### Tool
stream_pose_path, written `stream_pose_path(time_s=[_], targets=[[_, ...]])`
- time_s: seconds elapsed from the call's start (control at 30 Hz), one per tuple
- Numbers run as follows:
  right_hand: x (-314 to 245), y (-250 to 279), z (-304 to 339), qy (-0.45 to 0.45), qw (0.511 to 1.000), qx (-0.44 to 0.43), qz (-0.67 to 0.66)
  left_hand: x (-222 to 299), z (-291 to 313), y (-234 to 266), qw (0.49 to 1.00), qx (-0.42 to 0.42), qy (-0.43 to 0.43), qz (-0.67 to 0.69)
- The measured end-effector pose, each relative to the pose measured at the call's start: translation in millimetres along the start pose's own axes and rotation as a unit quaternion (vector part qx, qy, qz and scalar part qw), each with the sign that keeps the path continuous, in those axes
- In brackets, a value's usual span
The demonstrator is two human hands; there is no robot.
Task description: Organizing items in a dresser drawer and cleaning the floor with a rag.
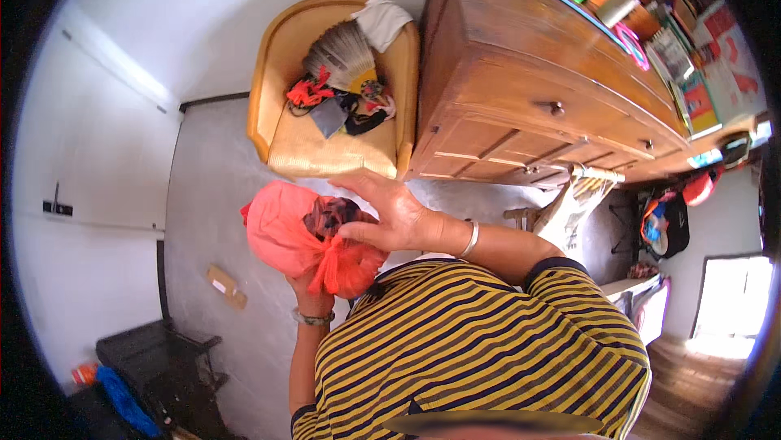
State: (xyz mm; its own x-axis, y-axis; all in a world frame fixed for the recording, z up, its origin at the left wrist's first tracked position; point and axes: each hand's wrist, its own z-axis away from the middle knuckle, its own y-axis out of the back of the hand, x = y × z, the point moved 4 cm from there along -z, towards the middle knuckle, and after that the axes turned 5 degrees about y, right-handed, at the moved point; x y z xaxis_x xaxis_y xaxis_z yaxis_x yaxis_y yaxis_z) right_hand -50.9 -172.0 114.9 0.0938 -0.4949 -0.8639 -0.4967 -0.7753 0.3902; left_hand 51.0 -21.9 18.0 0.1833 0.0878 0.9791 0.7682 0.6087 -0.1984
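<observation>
A red plastic bag (281, 228), bulging and tied with a knot (329, 265), is held in front of my body. A dark, crumpled patch (332, 216) shows at its upper side; I cannot tell what it is. My left hand (307, 297) grips the bag from below, its fingers mostly hidden behind the red plastic. Over the bag's right side, my right hand (389, 214) is curved with thumb and fingers apart, the thumb close to the knot. Whether it touches the bag is unclear.
Beyond the bag stands a yellow armchair (317, 147) holding a hand fan (342, 57), a white cloth (382, 25) and dark and red items. A wooden cabinet (496, 90) cluttered on top adjoins it. A dark chair (163, 367) stands lower left; a cardboard piece (226, 286) lies on the floor.
</observation>
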Motion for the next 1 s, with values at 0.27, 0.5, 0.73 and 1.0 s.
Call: stream_pose_path(time_s=[0.27, 0.5, 0.73, 1.0], targets=[[46.9, 76.4, 78.1, -0.205, 0.960, 0.008, -0.190, 14.5, 6.6, -97.7, 0.967, -0.153, 0.151, 0.135], [66.9, 140.0, 133.0, -0.126, 0.936, 0.089, -0.316, 8.2, -20.8, -213.4, 0.913, -0.213, 0.260, 0.231], [107.2, 175.6, 176.4, -0.159, 0.947, 0.173, -0.221, -24.9, -34.2, -266.0, 0.922, -0.304, 0.233, 0.047], [166.8, 279.0, 205.7, -0.356, 0.777, 0.380, -0.354, -16.4, -76.6, -246.1, 0.863, -0.363, 0.268, 0.227]])
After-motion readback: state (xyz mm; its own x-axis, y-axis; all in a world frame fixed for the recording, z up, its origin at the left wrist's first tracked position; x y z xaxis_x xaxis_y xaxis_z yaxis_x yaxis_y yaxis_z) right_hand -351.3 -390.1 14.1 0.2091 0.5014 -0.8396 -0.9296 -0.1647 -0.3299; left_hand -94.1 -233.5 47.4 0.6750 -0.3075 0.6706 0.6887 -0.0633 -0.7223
